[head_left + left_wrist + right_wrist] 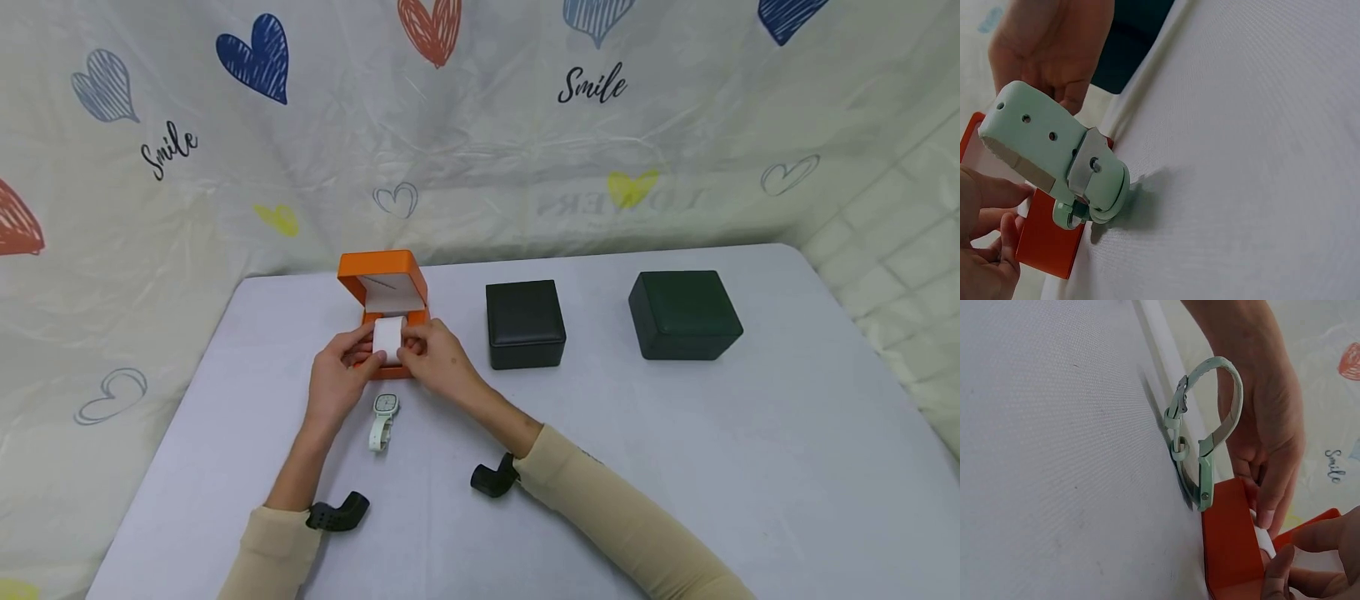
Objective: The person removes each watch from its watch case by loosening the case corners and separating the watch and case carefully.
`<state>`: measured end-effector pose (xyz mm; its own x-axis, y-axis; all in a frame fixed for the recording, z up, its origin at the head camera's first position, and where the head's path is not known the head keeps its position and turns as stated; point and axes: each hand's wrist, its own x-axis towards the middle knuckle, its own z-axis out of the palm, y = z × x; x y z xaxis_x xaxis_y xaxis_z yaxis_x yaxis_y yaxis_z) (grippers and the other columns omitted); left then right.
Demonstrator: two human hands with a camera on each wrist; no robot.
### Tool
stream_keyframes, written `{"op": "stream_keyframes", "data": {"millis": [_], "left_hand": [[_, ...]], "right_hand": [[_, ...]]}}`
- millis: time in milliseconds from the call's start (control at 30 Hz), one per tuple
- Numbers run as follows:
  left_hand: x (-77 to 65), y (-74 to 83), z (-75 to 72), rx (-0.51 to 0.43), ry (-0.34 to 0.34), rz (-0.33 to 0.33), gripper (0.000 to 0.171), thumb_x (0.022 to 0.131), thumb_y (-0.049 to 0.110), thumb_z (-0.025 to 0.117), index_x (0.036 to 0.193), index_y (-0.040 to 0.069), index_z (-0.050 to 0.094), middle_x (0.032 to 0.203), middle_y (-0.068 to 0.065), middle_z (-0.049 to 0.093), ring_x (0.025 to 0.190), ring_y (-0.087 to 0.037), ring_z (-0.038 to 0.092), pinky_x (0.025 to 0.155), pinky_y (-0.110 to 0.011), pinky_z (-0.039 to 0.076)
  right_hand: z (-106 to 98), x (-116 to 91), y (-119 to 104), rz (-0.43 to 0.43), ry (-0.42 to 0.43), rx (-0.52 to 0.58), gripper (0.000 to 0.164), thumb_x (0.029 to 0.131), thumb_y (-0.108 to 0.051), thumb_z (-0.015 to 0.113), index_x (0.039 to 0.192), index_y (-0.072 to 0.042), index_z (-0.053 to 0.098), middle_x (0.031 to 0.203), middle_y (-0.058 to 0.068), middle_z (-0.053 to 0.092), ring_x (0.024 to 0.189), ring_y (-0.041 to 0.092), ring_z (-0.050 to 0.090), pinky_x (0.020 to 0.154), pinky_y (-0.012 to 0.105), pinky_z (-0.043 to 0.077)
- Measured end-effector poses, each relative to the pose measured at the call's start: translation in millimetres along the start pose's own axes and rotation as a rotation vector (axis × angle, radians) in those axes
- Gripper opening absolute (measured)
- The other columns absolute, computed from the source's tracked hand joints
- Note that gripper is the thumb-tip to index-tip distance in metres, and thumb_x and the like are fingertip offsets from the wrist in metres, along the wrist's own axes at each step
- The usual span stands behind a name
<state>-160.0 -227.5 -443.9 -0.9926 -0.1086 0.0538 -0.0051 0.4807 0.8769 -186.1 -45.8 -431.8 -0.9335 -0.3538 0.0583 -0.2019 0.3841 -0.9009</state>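
Note:
An orange watch box (384,263) stands with its lid raised toward the back of the table. Inside it is a white watch cushion (387,340). From the left, my left hand (335,379) pinches the cushion between thumb and fingers; my right hand (437,358) pinches its opposite side. A pale mint-green wristwatch (382,425) lies in front of the box, its strap buckled into a loop (1229,403). In the left wrist view the watch (1054,134) partly covers the orange box (1050,240).
A black box (525,321) with its lid down stands to the right of the orange one. Farther right is a dark green closed box (686,317). All rest on a white-covered table (600,467), with a heart-printed curtain (495,150) behind its back edge.

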Motion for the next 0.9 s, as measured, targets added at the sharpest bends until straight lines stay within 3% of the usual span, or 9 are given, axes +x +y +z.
{"op": "stream_keyframes", "data": {"millis": [400, 533, 633, 767, 900], "left_hand": [[2.9, -0.3, -0.3, 0.087, -0.018, 0.008, 0.054, 0.096, 0.01, 0.074, 0.147, 0.009, 0.059, 0.128, -0.016, 0.064, 0.111, -0.029, 0.065, 0.081, -0.002, 0.046], [1.0, 1.0, -1.1, 0.14, 0.02, 0.037, 0.051, 0.094, 0.01, 0.076, 0.143, 0.007, 0.063, 0.125, -0.016, 0.065, 0.109, -0.03, 0.066, 0.078, -0.002, 0.045], [-0.7, 2.6, -1.3, 0.161, 0.077, 0.064, 0.046, 0.093, 0.01, 0.077, 0.138, 0.008, 0.068, 0.12, -0.016, 0.066, 0.106, -0.03, 0.067, 0.075, -0.003, 0.046], [-1.0, 2.8, -1.8, 0.186, 0.131, 0.092, 0.041, 0.092, 0.012, 0.078, 0.133, 0.012, 0.073, 0.122, -0.014, 0.066, 0.112, -0.029, 0.064, 0.081, -0.019, 0.051], [1.7, -0.9, -3.8, 0.22, 0.084, 0.078, 0.043, 0.094, 0.018, 0.077, 0.136, 0.014, 0.07, 0.142, -0.014, 0.059, 0.131, -0.033, 0.053, 0.099, -0.045, 0.054]], "right_hand": [[-6, 0, -5, -0.003, -0.013, -0.108, 0.032, 0.096, -0.008, 0.067, 0.126, 0.003, 0.071, 0.11, 0.02, 0.057, 0.09, 0.02, 0.05, 0.069, 0.021, 0.039], [-7, 1, -2, 0.031, 0.01, -0.111, 0.035, 0.096, -0.011, 0.07, 0.13, -0.002, 0.069, 0.111, 0.015, 0.049, 0.085, 0.018, 0.049, 0.071, 0.022, 0.04], [-6, 3, 1, 0.009, 0.037, -0.115, 0.036, 0.095, -0.012, 0.074, 0.13, -0.005, 0.069, 0.113, 0.015, 0.049, 0.088, 0.019, 0.049, 0.074, 0.023, 0.04], [-5, 4, 5, -0.023, 0.05, -0.121, 0.037, 0.094, -0.012, 0.077, 0.13, -0.007, 0.07, 0.116, 0.015, 0.049, 0.093, 0.022, 0.051, 0.076, 0.024, 0.04], [-3, 6, 8, -0.018, 0.046, -0.119, 0.038, 0.093, -0.013, 0.077, 0.131, -0.009, 0.071, 0.116, 0.016, 0.048, 0.092, 0.023, 0.051, 0.074, 0.025, 0.039]]}}
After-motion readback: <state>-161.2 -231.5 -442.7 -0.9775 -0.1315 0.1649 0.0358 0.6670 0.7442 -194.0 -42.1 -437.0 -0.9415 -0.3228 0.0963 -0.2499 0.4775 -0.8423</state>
